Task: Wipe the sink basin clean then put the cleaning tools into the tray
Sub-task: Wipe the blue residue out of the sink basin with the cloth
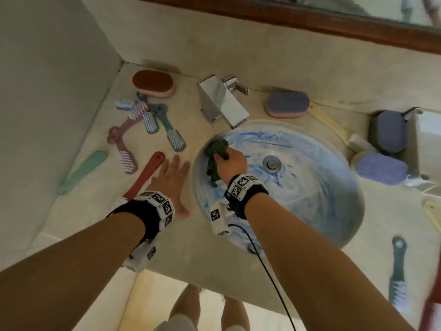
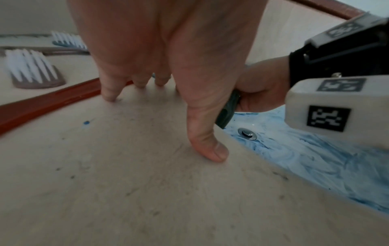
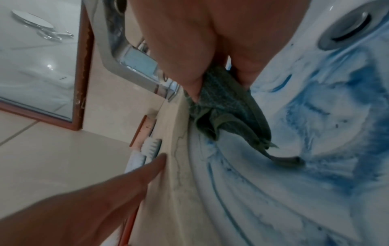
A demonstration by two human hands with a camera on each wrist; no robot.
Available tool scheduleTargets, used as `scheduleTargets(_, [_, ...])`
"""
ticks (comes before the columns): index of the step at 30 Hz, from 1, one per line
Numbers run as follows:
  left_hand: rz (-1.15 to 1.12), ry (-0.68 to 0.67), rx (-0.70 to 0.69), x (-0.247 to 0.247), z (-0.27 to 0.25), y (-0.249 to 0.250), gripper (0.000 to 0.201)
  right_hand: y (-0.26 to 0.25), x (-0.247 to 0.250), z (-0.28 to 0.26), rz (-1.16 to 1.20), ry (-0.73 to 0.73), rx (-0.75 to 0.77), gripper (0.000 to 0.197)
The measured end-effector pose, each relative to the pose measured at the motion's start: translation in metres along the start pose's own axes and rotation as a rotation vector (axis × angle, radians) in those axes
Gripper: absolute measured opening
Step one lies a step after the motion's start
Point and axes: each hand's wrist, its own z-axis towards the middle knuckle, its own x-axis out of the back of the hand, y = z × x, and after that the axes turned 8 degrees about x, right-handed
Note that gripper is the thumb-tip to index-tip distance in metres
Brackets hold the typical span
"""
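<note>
The round white sink basin [image 1: 317, 199] is smeared all over with blue streaks, its metal drain [image 1: 271, 163] near the middle. My right hand [image 1: 230, 161] grips a dark green cloth [image 1: 216, 154] against the basin's upper left wall, below the tap. The cloth [image 3: 227, 116] bunches under my fingers, one end trailing down the wall. My left hand [image 1: 170, 180] rests flat and spread on the counter left of the basin, its fingertips [image 2: 109, 96] pressing the beige top. A white tray [image 1: 427, 142] stands at the right edge with purple sponges beside it.
A chrome tap [image 1: 220, 101] stands behind the basin. Several brushes [image 1: 148, 120] and a brown sponge [image 1: 152, 83] lie on the counter at back left, a red long-handled brush [image 1: 148, 174] under my left hand, a teal brush [image 1: 397, 271] at front right. A mirror frame [image 1: 310, 20] runs above.
</note>
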Motion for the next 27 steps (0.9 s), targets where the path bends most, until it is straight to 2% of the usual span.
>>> scheduleTargets(4, [0.027,0.011,-0.010,0.000,0.005,-0.001,0.143,-0.006,-0.015,0.004,-0.050,-0.048,0.043,0.019])
scheduleTargets(8, [0.050,0.013,-0.039,-0.001,0.007,-0.006,0.143,-0.007,-0.018,0.002,-0.128,-0.163,0.077,0.034])
scheduleTargets(15, [0.026,-0.001,-0.064,0.001,0.003,-0.008,0.140,0.006,-0.027,-0.023,-0.163,-0.314,0.181,0.027])
scheduleTargets(22, [0.017,-0.003,-0.068,0.000,0.004,-0.009,0.141,0.010,-0.036,-0.026,-0.010,-0.267,0.132,0.037])
scheduleTargets(27, [0.018,-0.020,-0.073,-0.001,0.007,-0.010,0.141,0.005,-0.032,0.001,-0.020,-0.180,0.073,0.043])
